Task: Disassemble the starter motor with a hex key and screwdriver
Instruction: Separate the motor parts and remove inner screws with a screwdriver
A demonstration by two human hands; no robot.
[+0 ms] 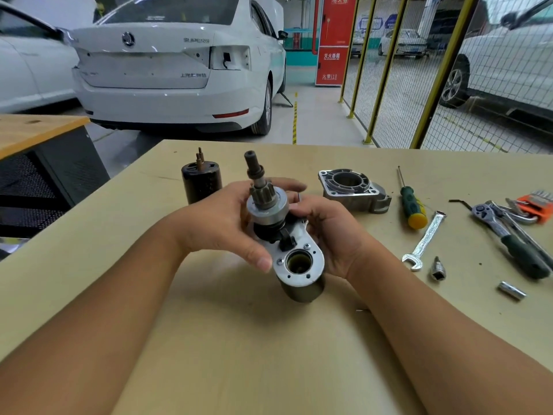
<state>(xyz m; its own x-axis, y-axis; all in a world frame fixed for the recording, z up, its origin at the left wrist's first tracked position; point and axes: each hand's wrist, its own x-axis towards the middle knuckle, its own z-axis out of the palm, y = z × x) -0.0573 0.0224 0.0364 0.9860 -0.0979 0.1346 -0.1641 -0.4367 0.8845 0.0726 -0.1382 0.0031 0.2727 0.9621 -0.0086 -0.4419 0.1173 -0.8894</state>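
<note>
1. Head view showed both hands raised over the tan table (209, 339), clamped together on the starter motor (278, 229).
2. Left hand (221, 223) curled round its left side, thumb lying on the silver plate (299, 259).
3. Right hand (326, 232) gripped the right side, fingers wrapped behind.
4. Pinion shaft (256, 175) pointed up and away.
5. Black motor housing (201, 182) stood upright behind the left hand; the aluminium nose housing (354, 188) lay behind the right.
6. Screwdriver (411, 202), spanner (425, 241), ratchet (508, 241), hex key set (535, 205) and two sockets (438, 269) lay to the right.
</note>
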